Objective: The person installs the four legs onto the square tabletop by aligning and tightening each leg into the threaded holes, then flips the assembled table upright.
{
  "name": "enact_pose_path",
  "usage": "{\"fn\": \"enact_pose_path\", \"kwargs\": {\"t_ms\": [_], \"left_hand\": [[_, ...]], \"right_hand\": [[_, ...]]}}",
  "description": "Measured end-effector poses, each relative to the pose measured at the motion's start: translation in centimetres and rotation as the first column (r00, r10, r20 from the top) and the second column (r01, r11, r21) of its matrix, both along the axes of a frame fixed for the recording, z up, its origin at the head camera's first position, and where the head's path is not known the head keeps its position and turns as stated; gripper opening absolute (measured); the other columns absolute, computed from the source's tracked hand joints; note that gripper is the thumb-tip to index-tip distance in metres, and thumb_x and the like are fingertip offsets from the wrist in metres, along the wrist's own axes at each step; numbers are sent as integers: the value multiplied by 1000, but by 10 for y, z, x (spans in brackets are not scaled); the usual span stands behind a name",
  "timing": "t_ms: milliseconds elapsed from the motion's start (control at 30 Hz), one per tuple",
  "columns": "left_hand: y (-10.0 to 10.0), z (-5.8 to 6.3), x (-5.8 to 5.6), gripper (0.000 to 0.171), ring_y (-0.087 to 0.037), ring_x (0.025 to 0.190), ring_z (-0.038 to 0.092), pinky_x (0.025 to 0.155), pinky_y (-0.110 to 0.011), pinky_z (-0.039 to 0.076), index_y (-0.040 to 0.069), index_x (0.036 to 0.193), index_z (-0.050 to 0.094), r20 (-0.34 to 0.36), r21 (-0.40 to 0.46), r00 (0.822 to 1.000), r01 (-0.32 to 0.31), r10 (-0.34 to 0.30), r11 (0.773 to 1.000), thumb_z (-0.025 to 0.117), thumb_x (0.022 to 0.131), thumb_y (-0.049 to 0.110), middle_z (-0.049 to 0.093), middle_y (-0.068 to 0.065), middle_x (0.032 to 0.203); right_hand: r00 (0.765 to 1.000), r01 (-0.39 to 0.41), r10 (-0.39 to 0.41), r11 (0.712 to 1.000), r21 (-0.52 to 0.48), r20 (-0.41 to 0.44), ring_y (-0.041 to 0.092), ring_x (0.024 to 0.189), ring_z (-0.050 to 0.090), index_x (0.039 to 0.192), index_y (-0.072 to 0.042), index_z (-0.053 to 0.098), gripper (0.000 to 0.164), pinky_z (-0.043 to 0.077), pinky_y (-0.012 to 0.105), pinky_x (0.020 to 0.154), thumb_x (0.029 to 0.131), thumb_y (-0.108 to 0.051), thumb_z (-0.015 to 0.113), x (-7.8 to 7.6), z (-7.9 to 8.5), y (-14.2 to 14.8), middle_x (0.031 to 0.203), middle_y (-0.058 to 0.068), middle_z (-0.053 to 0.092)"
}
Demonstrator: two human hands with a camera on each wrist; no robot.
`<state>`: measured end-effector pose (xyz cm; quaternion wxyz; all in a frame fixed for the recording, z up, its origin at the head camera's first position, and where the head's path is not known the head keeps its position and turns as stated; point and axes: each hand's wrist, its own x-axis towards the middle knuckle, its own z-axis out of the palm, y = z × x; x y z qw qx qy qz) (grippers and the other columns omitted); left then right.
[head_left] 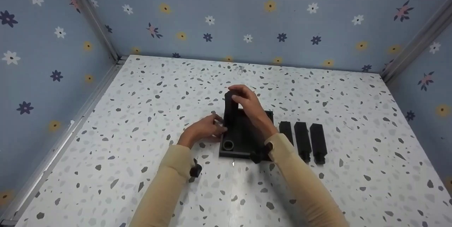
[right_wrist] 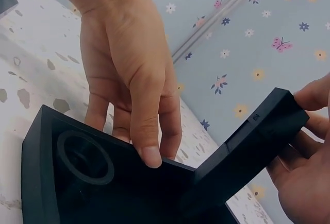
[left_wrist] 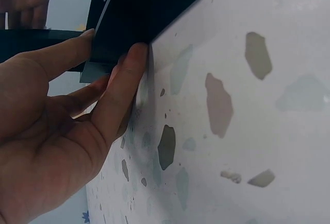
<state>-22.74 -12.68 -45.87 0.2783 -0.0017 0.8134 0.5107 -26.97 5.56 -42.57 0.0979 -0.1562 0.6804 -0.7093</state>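
Observation:
A black tabletop [head_left: 243, 133] lies underside up, its raised rim facing upward. My left hand [head_left: 204, 128] pinches its left edge; in the right wrist view the left thumb hooks over the rim [right_wrist: 33, 167] with the fingers outside. My right hand [head_left: 251, 106] holds the upper end of a black square table leg [head_left: 231, 108], which stands at the tabletop's far left corner. In the right wrist view this leg [right_wrist: 247, 144] rises from inside the rim; its lower end is hidden. A round socket [head_left: 228, 145] shows empty at the near left corner.
Three more black legs [head_left: 303, 138] lie side by side right of the tabletop, with narrower ends toward me. A speckled white table [head_left: 169, 89] carries everything. Flower-patterned panels [head_left: 243, 22] close off the back and both sides.

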Motion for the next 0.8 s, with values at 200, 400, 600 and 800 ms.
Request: {"fn": "enact_pose_path", "kwargs": {"t_ms": [200,400,600,800], "left_hand": [[0,0,-1,45,-22,97,65,80,-30,57,6,129,47,-1,-9,1000,6,-6,1000,65,90,20,64,-14,106],[1,3,0,46,-23,98,65,81,-31,57,6,130,46,4,-5,1000,7,-7,1000,65,90,20,64,-14,108],[0,2,0,46,-24,98,65,81,-31,57,5,130,45,5,5,1000,8,-8,1000,64,91,19,64,-15,108],[0,1,0,46,-23,97,65,81,-31,57,5,130,45,6,7,1000,6,-6,1000,64,91,20,63,-15,107]], "right_hand": [[996,47,-46,999,1,-77,16,97,55,123,-2,55,31,47,29,85,93,-11,58,0,-6,0,109,7,58],[992,96,-93,995,25,-80,17,98,55,117,-6,57,29,47,30,86,90,-14,63,0,-7,-1,106,6,58],[991,113,-111,993,26,-71,18,100,56,115,-9,55,29,48,39,86,89,-17,66,2,-9,-2,106,5,58],[989,128,-123,990,62,-79,20,101,59,116,-14,52,34,49,46,78,89,-26,68,6,-10,-2,111,6,58]]}}
